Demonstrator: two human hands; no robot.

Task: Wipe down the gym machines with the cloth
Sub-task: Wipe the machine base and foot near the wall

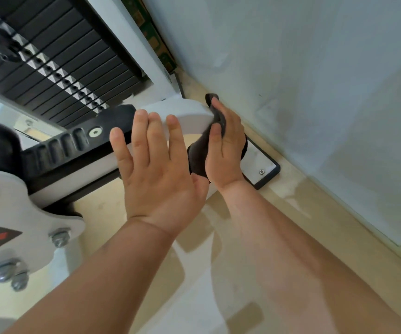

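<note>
- Looking down through the head camera, the left hand (pixel 156 169) lies flat with straight, spread fingers, and its fingertips lie over the rounded white metal frame end (pixel 187 112) of the gym machine.
- The right hand (pixel 226 150) is just beside it, fingers curled tight round the dark crumpled cloth (pixel 198 155).
- That cloth is pressed against the right side of the white frame end, low by the beige floor (pixel 291 196).
- The black ribbed rubber strip (pixel 57 148) runs left from under the left hand.
- The black weight stack (pixel 57 59) rises behind it.
- A white bolted foot plate (pixel 259 162) sits beyond the right hand, against the pale wall (pixel 315 80).
</note>
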